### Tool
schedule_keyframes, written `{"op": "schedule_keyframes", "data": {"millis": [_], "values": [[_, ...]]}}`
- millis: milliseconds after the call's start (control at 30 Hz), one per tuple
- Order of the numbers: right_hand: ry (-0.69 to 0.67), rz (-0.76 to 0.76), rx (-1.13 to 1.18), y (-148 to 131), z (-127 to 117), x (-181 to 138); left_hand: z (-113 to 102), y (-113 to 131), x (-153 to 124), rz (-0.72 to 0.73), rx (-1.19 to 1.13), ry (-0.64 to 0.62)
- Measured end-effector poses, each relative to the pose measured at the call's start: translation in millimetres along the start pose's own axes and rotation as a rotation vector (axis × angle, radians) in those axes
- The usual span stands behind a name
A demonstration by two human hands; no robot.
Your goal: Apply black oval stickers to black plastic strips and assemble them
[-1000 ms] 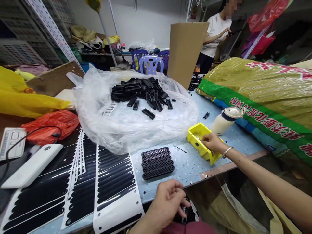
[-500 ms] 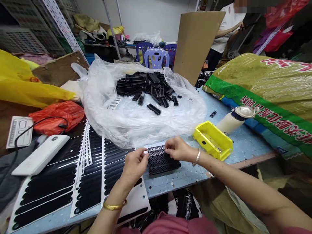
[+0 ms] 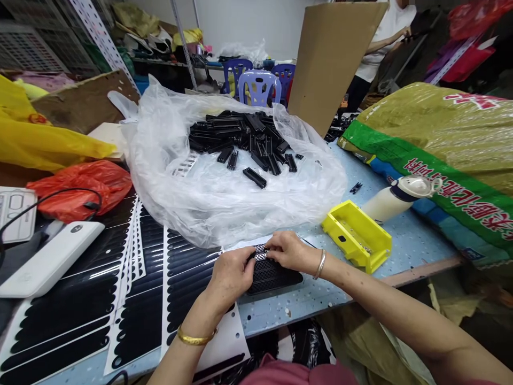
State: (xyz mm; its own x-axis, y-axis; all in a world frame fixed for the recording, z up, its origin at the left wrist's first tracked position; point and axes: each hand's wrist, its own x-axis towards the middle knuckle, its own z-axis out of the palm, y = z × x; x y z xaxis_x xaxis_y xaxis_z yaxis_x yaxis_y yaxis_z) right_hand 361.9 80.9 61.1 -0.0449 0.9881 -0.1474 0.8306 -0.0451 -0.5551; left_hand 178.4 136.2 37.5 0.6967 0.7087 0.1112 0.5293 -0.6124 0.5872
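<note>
At the table's front edge, several black mesh-patterned strips (image 3: 274, 277) lie side by side in a flat block. My left hand (image 3: 232, 274), with a gold bangle at the wrist, is closed in a pinch at the left end of the farthest strip (image 3: 261, 252). Just to its right my right hand (image 3: 292, 251), wearing a silver bangle, pinches the same strip. The fingers of both hands nearly meet, and they hide part of the strip. Sheets of black rounded strips (image 3: 190, 272) lie left of the block, partly under my left forearm.
Beyond my hands, a pile of black plastic parts (image 3: 240, 131) rests on clear plastic sheeting (image 3: 192, 214). To the right are a yellow bin (image 3: 334, 235) with small metal bits, a cream bottle (image 3: 387, 203) and a large sack (image 3: 441, 128). A white device (image 3: 52, 259) lies left. Someone stands behind cardboard (image 3: 334, 64).
My left hand has moved right along the farthest strip, closer to my right hand. My right hand has shifted slightly left over the block. The camera view has shifted a little.
</note>
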Motion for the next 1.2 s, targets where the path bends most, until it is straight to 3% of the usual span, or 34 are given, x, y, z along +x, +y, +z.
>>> {"op": "schedule_keyframes", "data": {"millis": [233,400,533,700,833,1000,1200], "values": [[0.112,0.037,0.069,18.6,-3.4,-1.4,0.9,11.2,11.1,0.019,0.012,-0.062],[0.183,-0.009,0.004,25.0,-2.3,-3.9,3.5,18.0,25.5,0.005,0.135,-0.124],[0.219,0.007,0.080,30.2,-6.7,-7.4,4.4,21.9,37.4,0.009,0.209,-0.173],[0.368,0.170,0.165,45.5,-11.2,-15.2,7.2,26.6,46.4,0.023,0.255,-0.237],[0.352,0.292,0.179,50.9,-4.5,-17.4,7.9,26.9,47.0,0.017,0.275,-0.266],[0.323,0.396,0.058,41.2,-4.8,-14.1,6.1,17.4,40.7,-0.022,0.251,-0.205],[0.204,0.384,-0.061,35.8,-8.6,-7.5,6.2,6.4,32.8,-0.040,0.069,-0.129]]}}
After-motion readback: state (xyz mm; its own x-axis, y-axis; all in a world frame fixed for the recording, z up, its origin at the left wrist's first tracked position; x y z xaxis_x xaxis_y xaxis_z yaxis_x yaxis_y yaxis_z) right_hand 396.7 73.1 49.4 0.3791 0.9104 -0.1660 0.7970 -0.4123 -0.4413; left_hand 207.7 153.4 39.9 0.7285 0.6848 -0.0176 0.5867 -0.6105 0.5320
